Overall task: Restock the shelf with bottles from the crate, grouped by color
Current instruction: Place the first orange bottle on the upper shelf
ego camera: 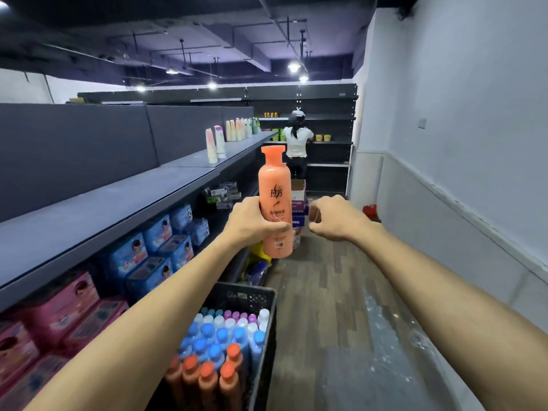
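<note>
Holding the orange bottle (274, 185) upright in mid-air over the aisle, the left hand (252, 223) wraps it low on the body, thumb across the label and fingers curled round behind; the right hand (335, 219) hangs just beside it, fingers loosely curled on nothing. The grip sits below the middle of a tall, smooth bottle, so I judge a quick swing toward the shelf (118, 203) could let it tip or slide through. The likelier slip is in sorting: the row of bottles (234, 130) far along the shelf top is pale and blurred, and setting this one among the wrong colour would break the grouping. The crate (261, 295) is cut off by the lower edge and partly covered by the left forearm, so its orange-, blue- and purple-capped bottles cannot be counted. The left fingertips are hidden behind the bottle
</note>
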